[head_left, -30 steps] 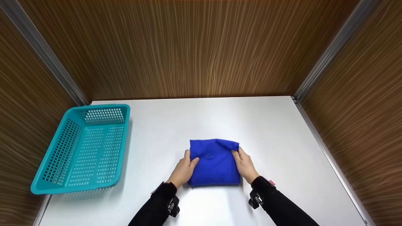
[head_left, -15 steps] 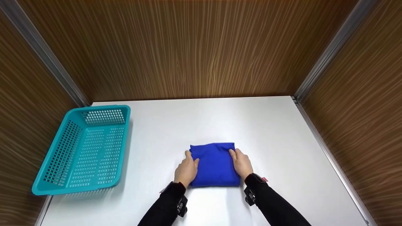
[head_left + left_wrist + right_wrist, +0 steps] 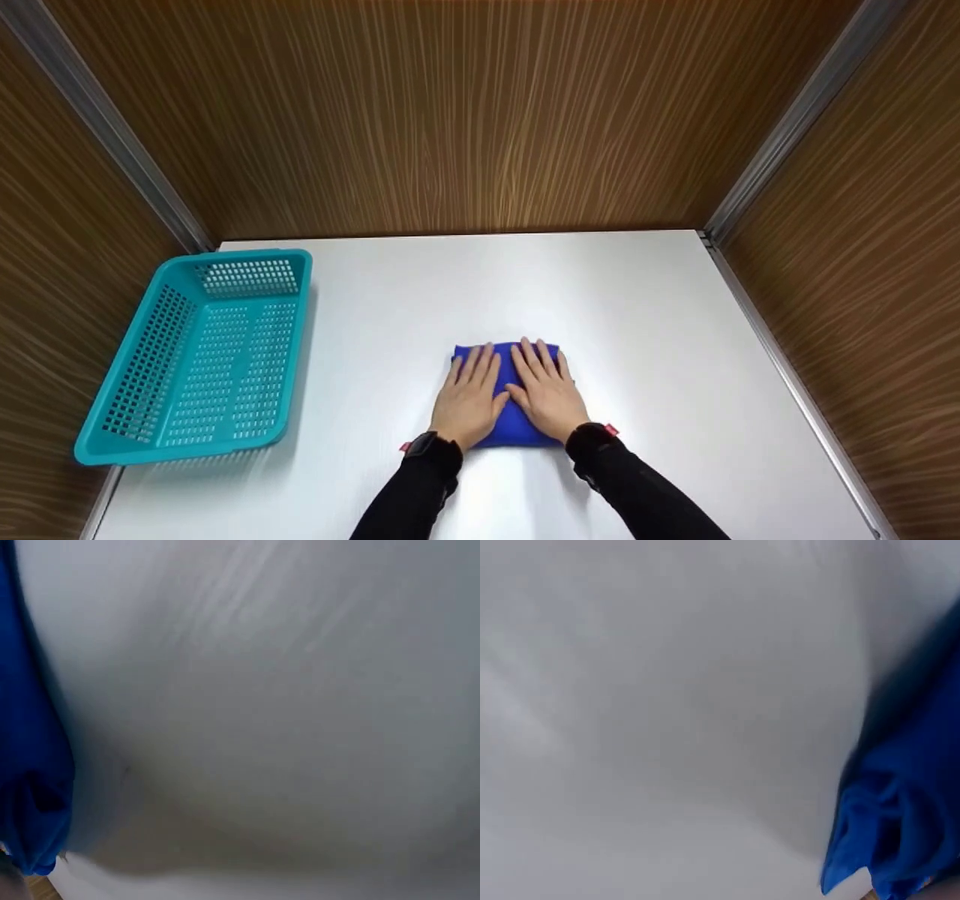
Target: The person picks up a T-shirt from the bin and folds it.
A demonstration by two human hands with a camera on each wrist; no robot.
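A folded blue cloth [image 3: 513, 427] lies near the front middle of the white table. Flat on its left half rests my left hand [image 3: 466, 401], fingers straight and pointing away from me. My right hand [image 3: 549, 397] lies the same way over the right half, its fingers slightly spread. The two thumbs come close together at the middle of the cloth. In the left wrist view the cloth's edge [image 3: 34, 742] shows at the left side, with a fold at its corner. Rolled layers of the cloth [image 3: 907, 817] appear at the lower right in the right wrist view.
A teal perforated plastic basket [image 3: 292, 360] stands at the left of the white table [image 3: 637, 300]. Wood-grain panels [image 3: 465, 120] with metal corner rails enclose the back and both sides.
Both hands have let go of the cloth's side edges and moved inward onto its top, fingers now straightened. The cloth's far edge has come down slightly toward me and looks flatter.
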